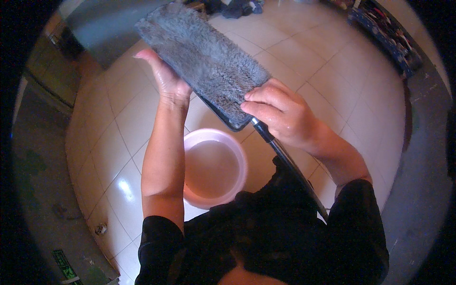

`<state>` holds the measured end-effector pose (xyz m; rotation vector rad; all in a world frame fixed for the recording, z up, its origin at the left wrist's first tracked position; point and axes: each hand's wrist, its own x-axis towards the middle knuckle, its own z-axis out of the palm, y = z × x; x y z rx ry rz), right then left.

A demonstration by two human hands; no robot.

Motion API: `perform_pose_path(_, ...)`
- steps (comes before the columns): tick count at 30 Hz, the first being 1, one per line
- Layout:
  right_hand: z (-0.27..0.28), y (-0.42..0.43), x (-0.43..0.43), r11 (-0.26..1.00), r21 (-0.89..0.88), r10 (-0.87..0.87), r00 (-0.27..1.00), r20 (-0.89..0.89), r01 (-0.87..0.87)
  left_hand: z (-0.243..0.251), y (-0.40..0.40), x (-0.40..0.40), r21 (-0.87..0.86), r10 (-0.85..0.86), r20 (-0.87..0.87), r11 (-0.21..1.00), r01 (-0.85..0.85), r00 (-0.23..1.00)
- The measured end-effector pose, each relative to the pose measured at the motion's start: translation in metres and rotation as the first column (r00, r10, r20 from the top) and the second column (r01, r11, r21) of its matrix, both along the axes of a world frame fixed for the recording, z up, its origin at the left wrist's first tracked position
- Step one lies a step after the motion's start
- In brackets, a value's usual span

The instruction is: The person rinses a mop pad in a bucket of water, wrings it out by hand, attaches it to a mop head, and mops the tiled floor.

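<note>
A flat mop head with a fluffy grey pad (203, 53) is raised in front of me, its pile facing up. Under its left edge my left hand (165, 76) supports it, thumb outward and the fingers hidden beneath. My right hand (285, 110) grips the near right end, fingertips pressed on the pad. From there the black mop pole (290, 164) slopes down past my right side. Below the mop head, a pink plastic basin (244, 167) of cloudy water (213, 169) stands on the floor, partly hidden by my left forearm.
Pale tiles (342, 89) cover the floor. Dark cloth items (238, 8) lie at the far side. A patterned fabric bundle (386, 39) is at the upper right. A small crumpled object (100, 228) sits by the left wall.
</note>
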<state>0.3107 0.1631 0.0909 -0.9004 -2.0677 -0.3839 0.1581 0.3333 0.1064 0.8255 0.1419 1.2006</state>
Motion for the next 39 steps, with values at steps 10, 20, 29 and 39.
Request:
perform_pose_path(10, -0.013, -0.002, -0.004, 0.996, -0.059, -0.062, 0.997, 0.042, 0.064, -0.003, 0.004, 0.003, -0.042, -0.002, 0.016, 0.999, 0.002, 1.0)
perform_pose_path(20, 0.009, -0.016, 0.01, 0.989, -0.145, 0.005, 0.972, 0.233, 0.03, -0.014, 0.0, -0.007, -0.177, -0.135, -0.077, 0.977, 0.12, 0.988)
perform_pose_path(29, 0.081, 0.157, -0.029, 0.992, -0.014, -0.12, 0.97, 0.214, 0.125, -0.005, -0.003, -0.011, -0.157, -0.196, -0.059, 0.97, 0.184, 0.979)
perform_pose_path(39, 0.092, 0.199, -0.004, 0.725, -0.426, -0.543, 0.829, 0.132, 0.542, -0.013, -0.005, -0.011, -0.23, -0.226, -0.186, 0.956, 0.182, 0.956)
